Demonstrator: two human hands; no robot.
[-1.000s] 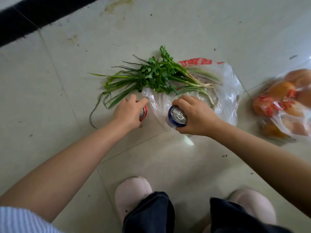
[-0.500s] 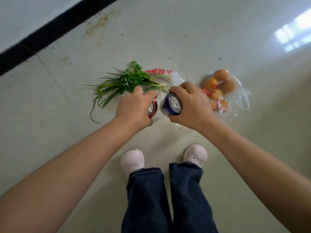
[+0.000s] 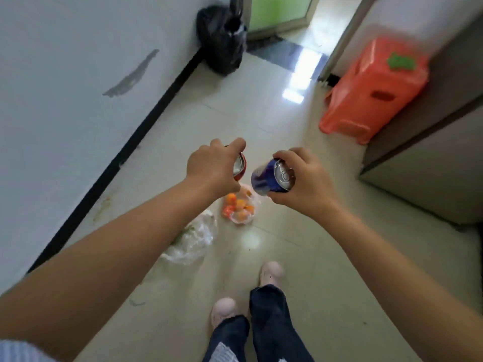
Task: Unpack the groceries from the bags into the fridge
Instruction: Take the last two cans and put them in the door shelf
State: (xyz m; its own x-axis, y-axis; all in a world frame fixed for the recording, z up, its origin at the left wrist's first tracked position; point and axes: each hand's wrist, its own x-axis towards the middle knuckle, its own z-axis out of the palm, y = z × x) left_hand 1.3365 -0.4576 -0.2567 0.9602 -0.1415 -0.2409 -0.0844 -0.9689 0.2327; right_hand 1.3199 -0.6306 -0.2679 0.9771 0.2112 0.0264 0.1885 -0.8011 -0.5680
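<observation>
My left hand [image 3: 213, 164] grips a red drink can [image 3: 241, 168], mostly hidden behind the fingers. My right hand [image 3: 300, 180] grips a blue drink can [image 3: 270, 177] tilted with its silver top toward me. Both cans are held up in the air. Below them on the tiled floor lies a clear bag of orange fruit [image 3: 239, 209]. A second clear plastic bag [image 3: 193, 239] with some greens lies beside it, partly hidden by my left forearm.
A white wall with a black skirting [image 3: 125, 150] runs along the left. A black rubbish bag [image 3: 222, 37] stands at the far wall. An orange plastic stool [image 3: 376, 87] sits by a grey cabinet-like unit [image 3: 428, 158] on the right. My feet [image 3: 270, 273] stand below.
I have risen from a crouch and lifted both cans off the floor. The view swung up and to the right; the bags now lie lower and smaller beneath my hands.
</observation>
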